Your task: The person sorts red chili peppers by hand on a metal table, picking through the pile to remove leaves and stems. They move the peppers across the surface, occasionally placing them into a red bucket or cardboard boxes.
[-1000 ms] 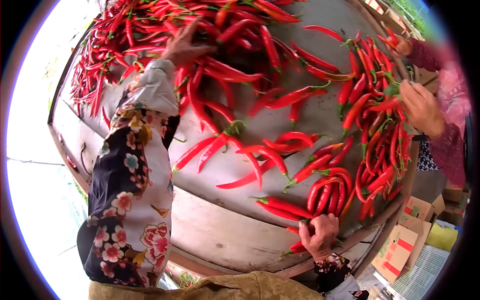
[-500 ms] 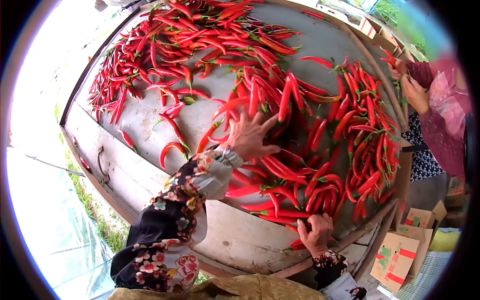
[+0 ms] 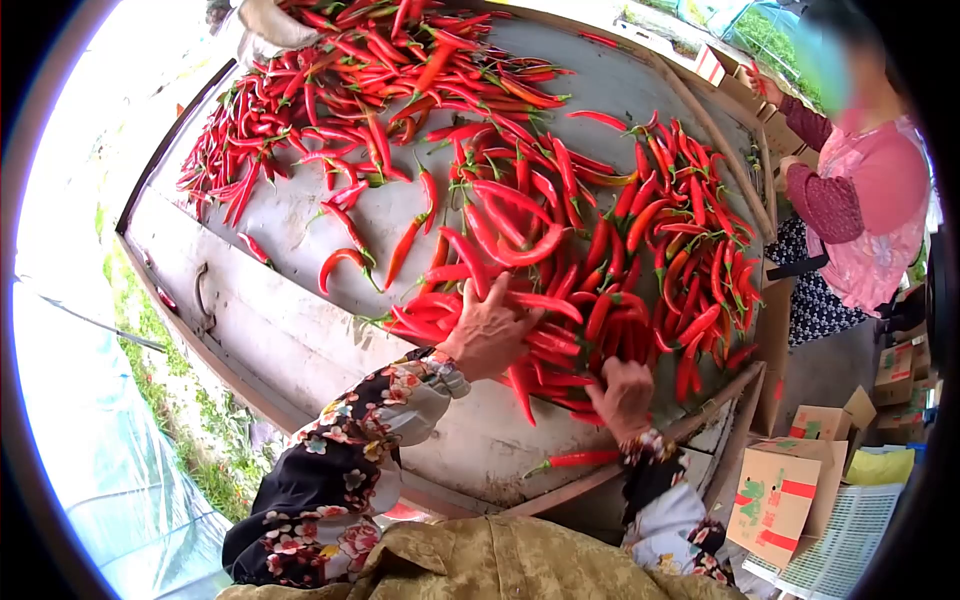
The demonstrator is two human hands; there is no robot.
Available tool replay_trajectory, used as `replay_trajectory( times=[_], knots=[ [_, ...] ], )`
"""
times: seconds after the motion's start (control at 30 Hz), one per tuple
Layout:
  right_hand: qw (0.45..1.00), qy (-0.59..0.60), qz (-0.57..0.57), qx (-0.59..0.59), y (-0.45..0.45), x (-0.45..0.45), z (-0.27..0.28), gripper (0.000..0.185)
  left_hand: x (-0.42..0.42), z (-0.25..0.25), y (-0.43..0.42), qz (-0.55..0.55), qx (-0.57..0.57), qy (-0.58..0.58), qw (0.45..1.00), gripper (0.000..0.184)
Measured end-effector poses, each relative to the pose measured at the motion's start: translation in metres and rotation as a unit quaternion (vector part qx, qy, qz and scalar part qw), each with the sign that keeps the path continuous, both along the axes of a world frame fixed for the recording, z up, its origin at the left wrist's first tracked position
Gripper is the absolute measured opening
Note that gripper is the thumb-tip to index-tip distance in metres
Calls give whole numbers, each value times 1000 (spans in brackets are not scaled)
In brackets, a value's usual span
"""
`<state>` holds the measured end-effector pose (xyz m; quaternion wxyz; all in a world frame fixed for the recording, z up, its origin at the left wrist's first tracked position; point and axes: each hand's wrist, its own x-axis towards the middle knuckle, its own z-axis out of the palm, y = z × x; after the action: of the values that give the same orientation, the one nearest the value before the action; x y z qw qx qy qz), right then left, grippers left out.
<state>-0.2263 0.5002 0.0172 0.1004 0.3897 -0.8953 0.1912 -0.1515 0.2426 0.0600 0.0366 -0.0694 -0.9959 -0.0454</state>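
Observation:
Red chili peppers with green stems lie spread and heaped over the grey board. My left hand is curved over several of them near the front edge, its fingers partly spread and peppers sticking out on both sides. Close by, my right hand curls against the right side of the same pile; its fingertips are partly hidden among the peppers. A single chili pepper lies below my right wrist, by the board's front rim.
The table has a raised wooden rim. A person stands at the right side, a red pepper in one raised hand. Cardboard boxes and a pale green crate stand lower right. A white glove-like shape shows at the top left.
My left hand has drawn peppers back toward the front edge. My right hand has moved up onto the pile. The person at the right now stands more upright, with one hand raised.

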Motion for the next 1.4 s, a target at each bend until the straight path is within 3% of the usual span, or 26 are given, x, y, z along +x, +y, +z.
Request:
replay_trajectory(
  times=[0.1,0.17,0.23,0.4,0.5,0.63,0.7,0.77,0.8,0.9,1.03,1.1,1.23,1.3,1.4],
  knots=[
    [994,96,-21,52,22,-44,-7,35,12,-6,14,10,-113,-42,993,35],
    [991,108,-39,65,38,-67,0,33,17,9,-4,22,-94,-10,995,37],
    [991,85,-64,85,46,-89,11,33,14,13,-39,60,-151,27,986,40],
    [979,58,-154,122,47,-114,29,30,30,66,-88,142,-68,-34,987,43],
    [989,93,-108,40,28,-102,41,24,57,54,-104,90,38,43,994,48],
    [994,44,74,-67,-20,-64,58,25,108,32,-105,193,92,112,970,45],
    [986,41,148,-58,-39,-50,56,33,137,9,-114,282,90,111,949,50],
    [982,51,184,11,-49,-46,43,58,160,-5,-123,364,87,47,926,63],
    [981,51,188,13,-52,-47,39,61,166,-6,-126,412,92,4,907,75],
    [979,26,197,47,-53,-57,41,67,178,-10,-129,426,61,-33,902,84],
    [975,72,174,120,-30,-81,42,29,178,-8,-130,411,52,-73,907,91],
    [970,77,147,177,-27,-85,53,21,173,-4,-127,425,55,-85,900,94],
    [980,87,180,-20,-90,-64,80,17,171,-5,-125,436,55,-87,894,96],
    [968,133,214,18,-121,-55,76,17,173,-6,-124,440,57,-82,892,96],
    [964,202,168,37,-140,-68,29,8,176,-7,-123,447,63,-81,889,95]
  ],
)
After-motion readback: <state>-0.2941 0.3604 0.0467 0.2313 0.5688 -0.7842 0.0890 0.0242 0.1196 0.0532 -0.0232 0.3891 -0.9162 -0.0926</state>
